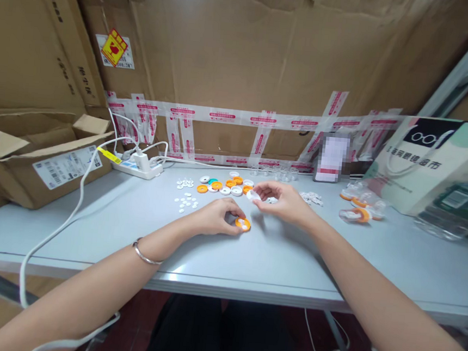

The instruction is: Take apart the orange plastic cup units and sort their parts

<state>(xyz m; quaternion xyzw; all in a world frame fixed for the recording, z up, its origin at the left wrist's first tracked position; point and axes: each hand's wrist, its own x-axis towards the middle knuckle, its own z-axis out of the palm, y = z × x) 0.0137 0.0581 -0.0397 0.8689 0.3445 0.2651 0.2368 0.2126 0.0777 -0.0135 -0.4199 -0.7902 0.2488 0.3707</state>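
Observation:
My left hand [222, 217] pinches an orange round cap [246, 224] at its rim, low over the table or resting on it. Small white pieces lie inside the cap. Just above and to the right, my right hand [277, 200] is closed on a small whitish translucent cup [252, 195], whose exact form is partly hidden by the fingers. Beyond the hands lie several loose caps in orange, white and green, among them an orange cap [202, 188] and a white cap [225, 191]. Small white discs [186, 200] are scattered left of them.
A row of clear cups [279, 173] stands at the back, near a phone [332, 158]. More white bits [312, 198] lie right of my hand. Clear containers with orange caps [355, 215] sit at right by a paper bag [424, 159]. A power strip [138, 166] and cardboard box [42, 164] are left.

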